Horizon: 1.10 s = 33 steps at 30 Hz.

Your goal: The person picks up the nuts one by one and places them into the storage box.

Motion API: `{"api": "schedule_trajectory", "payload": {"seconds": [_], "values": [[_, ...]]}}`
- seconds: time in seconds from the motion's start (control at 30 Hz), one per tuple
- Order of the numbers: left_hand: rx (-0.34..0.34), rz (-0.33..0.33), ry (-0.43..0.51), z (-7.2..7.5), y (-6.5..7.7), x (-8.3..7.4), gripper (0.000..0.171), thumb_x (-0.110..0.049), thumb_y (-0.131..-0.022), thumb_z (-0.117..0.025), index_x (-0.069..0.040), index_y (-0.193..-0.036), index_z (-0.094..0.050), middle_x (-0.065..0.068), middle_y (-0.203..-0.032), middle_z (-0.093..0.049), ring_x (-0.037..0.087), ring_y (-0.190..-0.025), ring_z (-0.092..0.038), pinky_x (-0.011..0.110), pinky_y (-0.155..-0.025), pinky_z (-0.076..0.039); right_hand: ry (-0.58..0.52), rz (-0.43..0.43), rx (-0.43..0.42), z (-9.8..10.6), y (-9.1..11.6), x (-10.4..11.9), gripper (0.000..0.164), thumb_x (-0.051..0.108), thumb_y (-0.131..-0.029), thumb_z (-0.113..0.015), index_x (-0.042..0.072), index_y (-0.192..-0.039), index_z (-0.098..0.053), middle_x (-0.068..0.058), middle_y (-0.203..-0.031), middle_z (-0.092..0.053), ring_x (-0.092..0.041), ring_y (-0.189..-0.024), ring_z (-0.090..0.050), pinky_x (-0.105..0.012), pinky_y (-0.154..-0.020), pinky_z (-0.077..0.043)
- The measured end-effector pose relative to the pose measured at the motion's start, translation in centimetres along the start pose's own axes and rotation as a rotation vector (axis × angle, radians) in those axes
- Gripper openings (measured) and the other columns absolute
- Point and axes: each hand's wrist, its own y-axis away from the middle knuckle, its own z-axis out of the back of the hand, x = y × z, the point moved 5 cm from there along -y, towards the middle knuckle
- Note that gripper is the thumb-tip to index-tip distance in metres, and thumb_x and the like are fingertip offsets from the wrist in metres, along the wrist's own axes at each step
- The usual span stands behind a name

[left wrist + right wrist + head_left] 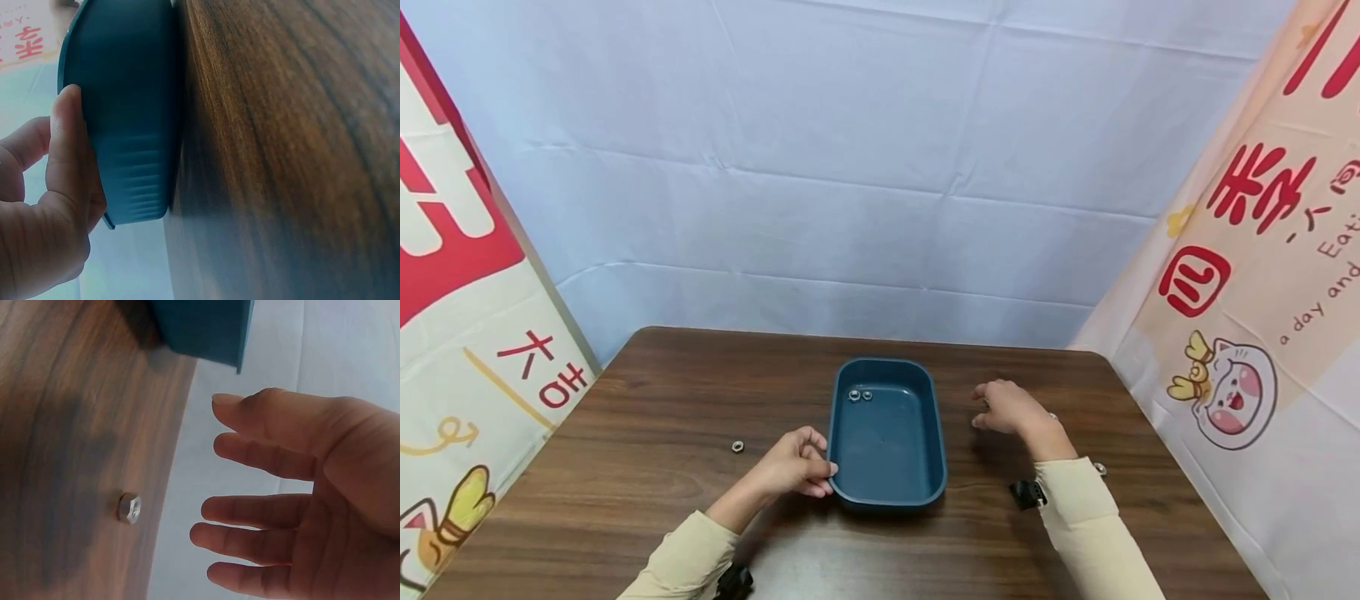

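Note:
A blue rectangular tray (pixel 887 492) rests on the wooden table, with two metal nuts (pixel 854 396) lying inside near its far left corner. My left hand (pixel 797 465) grips the tray's near left rim, the thumb at the edge and the other fingers by the outer wall. To the right of the tray, my right hand (pixel 1011 408) hovers over the table, palm bare and fingers apart in the right wrist view. Below and beside those fingers lies a hex nut (pixel 129 508) on the table.
One more nut (pixel 737 447) lies left of the tray. Another nut (pixel 1100 469) is beside my right sleeve, and a further nut (pixel 1052 416) shows partly behind my right wrist. The wooden table (pixel 625 467) ends at a pale cloth backdrop (pixel 850 225); printed banners hang at both sides.

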Motion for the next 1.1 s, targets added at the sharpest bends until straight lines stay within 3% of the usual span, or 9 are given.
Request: {"api": "schedule_trajectory", "payload": {"seconds": [0.2,0.5,0.73,0.9,1.03,1.1], "values": [[0.0,0.001,0.001,0.0,0.0,0.3,0.037,0.004,-0.08,-0.065,0.009,-0.103,-0.037,0.016,-0.072,-0.058,0.022,-0.056,-0.064,0.03,-0.052,-0.055,-0.102,-0.003,-0.026,-1.0,-0.2,-1.8,0.042,0.014,-0.083,-0.07,-0.003,-0.119,-0.058,-0.023,-0.114,-0.057,-0.039,-0.104,-0.054,-0.05,-0.081,-0.048],[0.003,-0.003,-0.008,0.0,-0.1,0.0,0.036,0.003,-0.08,-0.066,0.008,-0.103,-0.038,0.017,-0.072,-0.058,0.024,-0.057,-0.064,0.031,-0.051,-0.055,-0.348,-0.031,-0.16,-2.7,-1.0,-4.9,0.043,0.011,-0.081,-0.071,-0.002,-0.119,-0.056,-0.024,-0.112,-0.057,-0.039,-0.101,-0.055,-0.05,-0.077,-0.048],[0.009,0.009,-0.002,0.0,-0.1,0.2,0.036,0.003,-0.08,-0.066,0.007,-0.102,-0.038,0.016,-0.072,-0.058,0.022,-0.056,-0.064,0.032,-0.053,-0.055,-0.593,-0.163,-0.309,-3.6,-1.2,-6.6,0.045,0.004,-0.08,-0.07,-0.005,-0.121,-0.053,-0.026,-0.112,-0.056,-0.038,-0.103,-0.053,-0.044,-0.08,-0.048],[0.007,0.001,0.0,0.2,-0.1,0.1,0.035,0.002,-0.08,-0.066,0.006,-0.101,-0.038,0.015,-0.071,-0.058,0.023,-0.057,-0.064,0.03,-0.051,-0.055,-0.899,-0.309,-0.307,-4.1,-1.3,-7.4,0.059,0.005,-0.081,-0.069,-0.007,-0.132,-0.041,-0.03,-0.122,-0.049,-0.024,-0.09,-0.058,-0.038,-0.074,-0.051],[0.004,0.003,-0.006,0.1,0.1,-0.1,0.035,0.003,-0.081,-0.065,0.006,-0.102,-0.038,0.015,-0.071,-0.058,0.023,-0.057,-0.064,0.03,-0.051,-0.055,-1.103,-0.416,-0.285,-4.3,-1.0,-8.0,0.064,0.002,-0.083,-0.066,-0.006,-0.137,-0.034,-0.021,-0.108,-0.057,-0.009,-0.076,-0.059,-0.035,-0.075,-0.053],[0.002,0.002,-0.009,0.0,0.2,-0.3,0.035,0.003,-0.081,-0.065,0.006,-0.103,-0.038,0.015,-0.071,-0.058,0.023,-0.057,-0.064,0.03,-0.051,-0.055,-1.161,-0.443,-0.28,-4.4,-1.0,-8.1,0.064,-0.001,-0.083,-0.065,-0.006,-0.137,-0.033,-0.015,-0.098,-0.059,-0.009,-0.072,-0.06,-0.034,-0.074,-0.054]]}}
